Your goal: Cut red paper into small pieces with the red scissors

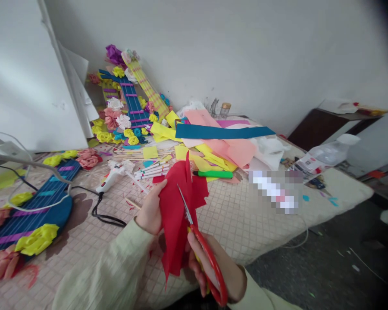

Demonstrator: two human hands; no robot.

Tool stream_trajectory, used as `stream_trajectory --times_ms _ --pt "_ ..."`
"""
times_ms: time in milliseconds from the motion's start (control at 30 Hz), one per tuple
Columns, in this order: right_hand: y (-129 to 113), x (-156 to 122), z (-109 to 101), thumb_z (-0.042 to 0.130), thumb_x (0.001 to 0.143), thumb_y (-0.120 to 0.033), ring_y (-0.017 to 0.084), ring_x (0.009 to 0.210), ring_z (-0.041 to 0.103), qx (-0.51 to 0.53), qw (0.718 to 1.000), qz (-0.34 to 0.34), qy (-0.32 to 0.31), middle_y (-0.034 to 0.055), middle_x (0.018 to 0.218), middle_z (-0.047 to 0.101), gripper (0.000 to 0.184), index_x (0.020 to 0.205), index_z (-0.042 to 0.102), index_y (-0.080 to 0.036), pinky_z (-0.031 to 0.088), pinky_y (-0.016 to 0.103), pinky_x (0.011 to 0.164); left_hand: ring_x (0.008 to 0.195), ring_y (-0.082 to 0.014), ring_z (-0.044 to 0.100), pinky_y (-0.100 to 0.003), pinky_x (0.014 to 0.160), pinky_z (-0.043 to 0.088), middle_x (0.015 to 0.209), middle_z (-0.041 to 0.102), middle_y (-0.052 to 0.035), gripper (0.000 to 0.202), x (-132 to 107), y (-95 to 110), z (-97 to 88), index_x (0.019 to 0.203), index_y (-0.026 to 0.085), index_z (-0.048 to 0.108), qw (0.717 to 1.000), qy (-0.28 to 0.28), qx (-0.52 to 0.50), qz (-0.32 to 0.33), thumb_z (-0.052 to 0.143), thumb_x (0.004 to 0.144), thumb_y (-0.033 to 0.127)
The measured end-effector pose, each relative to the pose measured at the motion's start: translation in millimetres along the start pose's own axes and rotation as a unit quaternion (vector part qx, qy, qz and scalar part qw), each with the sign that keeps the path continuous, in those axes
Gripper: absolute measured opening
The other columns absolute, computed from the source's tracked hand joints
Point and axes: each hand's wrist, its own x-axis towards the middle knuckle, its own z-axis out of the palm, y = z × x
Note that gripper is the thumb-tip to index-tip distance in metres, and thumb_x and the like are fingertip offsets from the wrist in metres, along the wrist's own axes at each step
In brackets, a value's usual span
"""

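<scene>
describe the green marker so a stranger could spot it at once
On the table, look at the near edge of the paper heap. The green marker lies there, just right of the red paper in the left hand. Unlike the white pens nearby, it is bright green.

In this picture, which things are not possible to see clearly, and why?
Head view:
- Left hand: fingers hidden behind the red paper.
- Right hand: partly covered by the scissors handle; forearm cut off by the bottom edge.
- Pixelated patch on the table: what lies there cannot be told.
- Plastic bag: label too small to read.
- Right edge: too dark to see anything.
</scene>
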Motion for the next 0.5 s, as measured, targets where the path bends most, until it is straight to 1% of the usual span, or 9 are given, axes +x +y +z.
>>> stream_trajectory --times_ms 100,200,367,500 --pt "-0.2 3.6 0.7 0.039 0.062 -0.082 0.005 0.027 0.037 0.015 1.0 -0.003 -0.007 -0.0099 0.044 0.042 0.066 0.083 0.041 -0.019 0.035 0.017 0.027 0.077 -0.023 0.07 -0.033 0.076 0.055 0.08 0.074 -0.0097 0.036 2.1 2.3 -2.6 0.117 0.006 0.058 1.0 0.003 -0.006 -0.005 0.042 0.087 0.019" --pt "-0.7 6.7 1.7 0.039 0.06 -0.084 0.005 0.028 0.037 0.012 1.0 0.012 0.006 -0.0097 0.045 0.042 0.069 0.084 0.042 -0.02 0.034 0.017 0.026 0.077 -0.0219 0.07 -0.031 0.076 0.055 0.078 0.074 -0.0083 0.035 1.5 5.0 -3.3 0.117 0.007 0.058 1.0 0.008 -0.007 -0.003 0.043 0.087 0.017" --pt "-3.8 7.6 1.9 0.038 0.065 -0.081 0.004 0.029 0.037 -0.007 1.0 0.002 0.003 -0.0093 0.047 0.042 0.064 0.084 0.041 -0.02 0.035 0.016 0.027 0.08 -0.0223 0.07 -0.032 0.078 0.055 0.083 0.074 -0.0098 0.034 0.7 6.1 -3.6 0.116 0.006 0.058 1.0 -0.02 -0.013 0.02 0.043 0.087 0.016" --pt "-8.0 7.6 3.0 0.037 0.065 -0.081 0.004 0.029 0.035 -0.016 1.0 0.011 0.012 -0.0093 0.047 0.04 0.064 0.082 0.041 -0.02 0.034 0.016 0.027 0.083 -0.0223 0.069 -0.033 0.081 0.054 0.085 0.074 -0.0096 0.036 -1.0 4.1 -2.8 0.119 0.006 0.056 0.999 -0.019 -0.014 0.031 0.043 0.087 0.016"
